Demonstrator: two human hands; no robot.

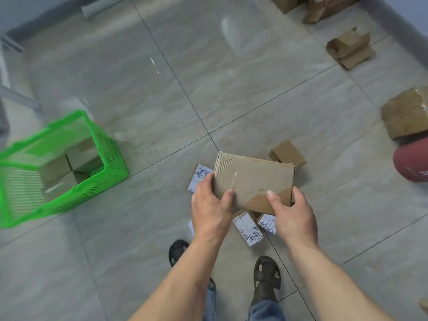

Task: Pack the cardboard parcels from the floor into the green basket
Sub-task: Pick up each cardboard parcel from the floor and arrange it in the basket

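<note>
A flat brown cardboard parcel (252, 179) hangs above the floor in the middle of the view. My left hand (209, 209) grips its near left corner and my right hand (293, 214) grips its near right corner, thumbs on top. The green basket (111, 156) stands on the floor to the left, with cardboard parcels (62, 167) inside. Under the held parcel lie small parcels with white labels (247, 228), (199, 177) and a small brown box (288, 152).
More cardboard boxes lie at the right (406, 112) and far right back (350, 47). A dark red round thing (412, 161) sits at the right edge. My two sandalled feet (266, 274) stand on the tiled floor just below the parcels.
</note>
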